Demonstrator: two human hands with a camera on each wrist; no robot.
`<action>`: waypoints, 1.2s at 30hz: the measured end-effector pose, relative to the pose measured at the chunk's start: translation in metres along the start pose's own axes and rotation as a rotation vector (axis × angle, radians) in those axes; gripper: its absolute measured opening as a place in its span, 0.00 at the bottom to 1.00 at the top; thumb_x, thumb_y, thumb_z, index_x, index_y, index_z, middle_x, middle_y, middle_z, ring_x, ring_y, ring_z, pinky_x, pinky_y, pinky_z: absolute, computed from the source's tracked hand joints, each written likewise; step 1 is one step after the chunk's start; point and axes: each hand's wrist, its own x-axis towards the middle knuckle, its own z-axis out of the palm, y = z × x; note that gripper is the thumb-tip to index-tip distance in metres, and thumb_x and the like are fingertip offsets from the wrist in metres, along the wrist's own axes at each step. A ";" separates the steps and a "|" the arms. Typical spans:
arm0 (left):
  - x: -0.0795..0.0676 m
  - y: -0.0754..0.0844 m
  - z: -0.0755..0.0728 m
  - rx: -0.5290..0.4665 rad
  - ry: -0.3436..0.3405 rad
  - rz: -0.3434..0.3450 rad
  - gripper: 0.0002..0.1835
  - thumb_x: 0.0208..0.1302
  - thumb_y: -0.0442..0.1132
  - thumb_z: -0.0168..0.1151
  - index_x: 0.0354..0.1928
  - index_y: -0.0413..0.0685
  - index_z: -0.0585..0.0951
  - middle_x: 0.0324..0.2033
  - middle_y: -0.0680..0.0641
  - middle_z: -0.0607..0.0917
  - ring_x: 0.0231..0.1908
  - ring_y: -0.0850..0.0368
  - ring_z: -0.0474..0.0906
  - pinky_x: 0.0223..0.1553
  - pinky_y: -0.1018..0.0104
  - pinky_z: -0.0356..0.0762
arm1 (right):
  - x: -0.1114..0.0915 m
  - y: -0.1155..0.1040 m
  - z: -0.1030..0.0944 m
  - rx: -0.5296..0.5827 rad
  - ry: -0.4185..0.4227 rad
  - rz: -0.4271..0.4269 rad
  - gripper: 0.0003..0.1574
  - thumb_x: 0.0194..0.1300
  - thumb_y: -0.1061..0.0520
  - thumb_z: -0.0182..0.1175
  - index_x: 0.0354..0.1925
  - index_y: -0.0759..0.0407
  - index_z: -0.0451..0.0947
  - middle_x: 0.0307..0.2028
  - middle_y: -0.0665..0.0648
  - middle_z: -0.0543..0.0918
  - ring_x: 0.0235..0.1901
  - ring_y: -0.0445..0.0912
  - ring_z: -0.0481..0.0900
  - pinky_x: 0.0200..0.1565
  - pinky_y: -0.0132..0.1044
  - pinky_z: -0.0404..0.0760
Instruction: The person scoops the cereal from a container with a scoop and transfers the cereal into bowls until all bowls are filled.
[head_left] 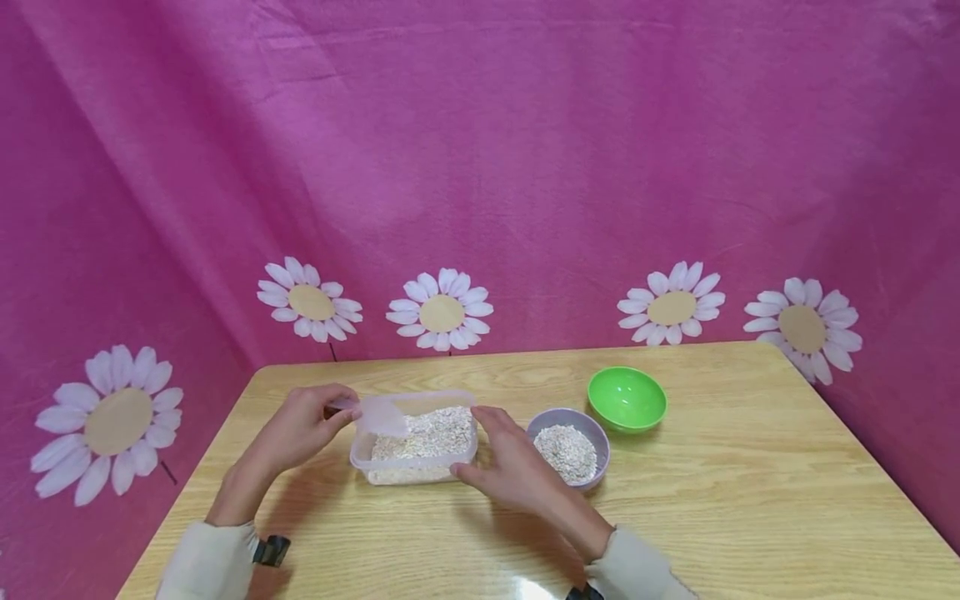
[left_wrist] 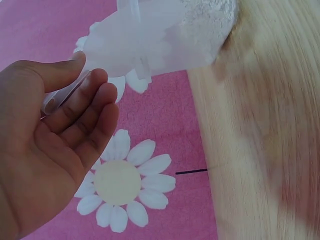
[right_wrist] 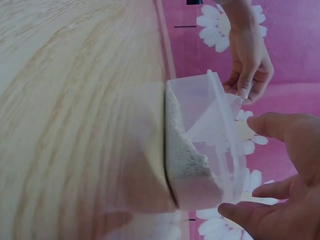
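Observation:
My left hand (head_left: 303,425) pinches the handle of a translucent plastic scoop (head_left: 384,417) between thumb and fingers. The scoop's blade dips into a clear plastic container (head_left: 414,472) partly filled with pale flakes (head_left: 435,437), heaped toward the right end. In the left wrist view, the scoop (left_wrist: 150,42) reaches from the fingertips over the container, its handle partly covered by the fingers. At the container's right end is my right hand (head_left: 513,462), its thumb and fingers spread apart at the two corners. The right wrist view shows these fingers (right_wrist: 272,192) extended, one fingertip right at the container's corner.
Just right of my right hand stands a greyish-purple bowl (head_left: 603,454) holding similar flakes. Behind it to the right is a green bowl (head_left: 627,400). All stand on a wooden table (head_left: 735,500), with a pink flowered curtain (head_left: 525,183) behind and at the sides.

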 end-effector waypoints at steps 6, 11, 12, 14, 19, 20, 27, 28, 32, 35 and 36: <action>0.003 0.001 0.008 -0.003 -0.044 0.001 0.04 0.71 0.34 0.72 0.44 0.43 0.89 0.33 0.51 0.90 0.30 0.65 0.77 0.34 0.69 0.78 | 0.006 0.001 0.009 -0.011 0.018 0.004 0.57 0.66 0.46 0.75 0.79 0.72 0.61 0.78 0.70 0.68 0.77 0.67 0.67 0.78 0.62 0.65; 0.003 0.001 0.016 -0.010 -0.046 0.017 0.03 0.71 0.34 0.71 0.43 0.43 0.89 0.34 0.52 0.90 0.32 0.66 0.80 0.38 0.68 0.81 | 0.009 0.003 0.014 -0.009 0.025 0.017 0.57 0.67 0.47 0.74 0.80 0.73 0.59 0.78 0.71 0.67 0.78 0.66 0.66 0.79 0.60 0.64; 0.003 0.002 0.017 -0.015 -0.044 0.013 0.03 0.71 0.34 0.72 0.43 0.44 0.89 0.34 0.52 0.90 0.32 0.65 0.80 0.37 0.69 0.81 | 0.009 0.003 0.015 -0.006 0.023 0.026 0.57 0.67 0.47 0.74 0.80 0.73 0.59 0.78 0.71 0.67 0.78 0.66 0.65 0.79 0.60 0.64; 0.004 0.004 0.020 -0.027 -0.044 0.010 0.03 0.71 0.34 0.72 0.43 0.44 0.89 0.34 0.51 0.90 0.32 0.65 0.80 0.37 0.69 0.81 | 0.009 0.004 0.016 -0.004 0.022 0.027 0.57 0.68 0.48 0.74 0.80 0.74 0.59 0.78 0.72 0.67 0.78 0.66 0.66 0.79 0.59 0.64; 0.007 0.010 0.026 -0.056 -0.056 0.000 0.05 0.70 0.34 0.72 0.45 0.42 0.90 0.35 0.49 0.90 0.32 0.62 0.78 0.37 0.70 0.81 | 0.010 0.005 0.016 0.007 0.021 0.043 0.57 0.69 0.48 0.74 0.80 0.74 0.58 0.77 0.71 0.69 0.78 0.65 0.66 0.79 0.58 0.65; 0.008 0.011 0.028 -0.062 -0.057 0.000 0.06 0.70 0.34 0.72 0.46 0.41 0.90 0.35 0.49 0.90 0.32 0.62 0.78 0.37 0.70 0.81 | 0.011 0.005 0.016 0.010 0.022 0.048 0.57 0.69 0.48 0.74 0.80 0.74 0.58 0.77 0.71 0.69 0.78 0.65 0.66 0.79 0.57 0.65; 0.008 0.018 0.043 -0.147 -0.056 -0.025 0.06 0.72 0.34 0.71 0.46 0.40 0.89 0.35 0.50 0.89 0.32 0.63 0.79 0.35 0.70 0.80 | 0.012 0.006 0.019 0.012 0.024 0.024 0.57 0.68 0.48 0.74 0.79 0.75 0.58 0.73 0.71 0.73 0.75 0.64 0.71 0.77 0.58 0.68; 0.007 0.019 0.045 -0.159 -0.055 -0.026 0.06 0.72 0.34 0.70 0.46 0.39 0.89 0.35 0.50 0.89 0.32 0.63 0.78 0.35 0.70 0.80 | 0.012 0.006 0.019 0.009 0.025 0.016 0.57 0.68 0.49 0.74 0.79 0.75 0.58 0.73 0.72 0.74 0.75 0.65 0.71 0.76 0.58 0.69; 0.008 0.023 0.052 -0.197 -0.047 -0.058 0.06 0.73 0.35 0.70 0.46 0.40 0.88 0.34 0.51 0.88 0.32 0.61 0.78 0.35 0.70 0.78 | 0.012 0.006 0.019 0.013 0.022 0.018 0.56 0.69 0.48 0.73 0.80 0.75 0.58 0.73 0.71 0.74 0.75 0.65 0.71 0.76 0.58 0.69; 0.010 0.026 0.054 -0.209 -0.046 -0.080 0.04 0.73 0.35 0.70 0.45 0.43 0.88 0.34 0.52 0.87 0.33 0.60 0.77 0.36 0.69 0.78 | 0.012 0.006 0.019 0.015 0.029 0.016 0.56 0.69 0.49 0.73 0.79 0.75 0.58 0.73 0.72 0.73 0.75 0.66 0.71 0.76 0.59 0.68; 0.010 0.026 0.055 -0.212 -0.048 -0.084 0.04 0.73 0.36 0.70 0.44 0.43 0.88 0.34 0.52 0.87 0.33 0.60 0.78 0.37 0.69 0.78 | 0.012 0.006 0.019 0.016 0.031 0.014 0.56 0.69 0.49 0.73 0.79 0.75 0.58 0.73 0.72 0.73 0.75 0.66 0.71 0.76 0.59 0.68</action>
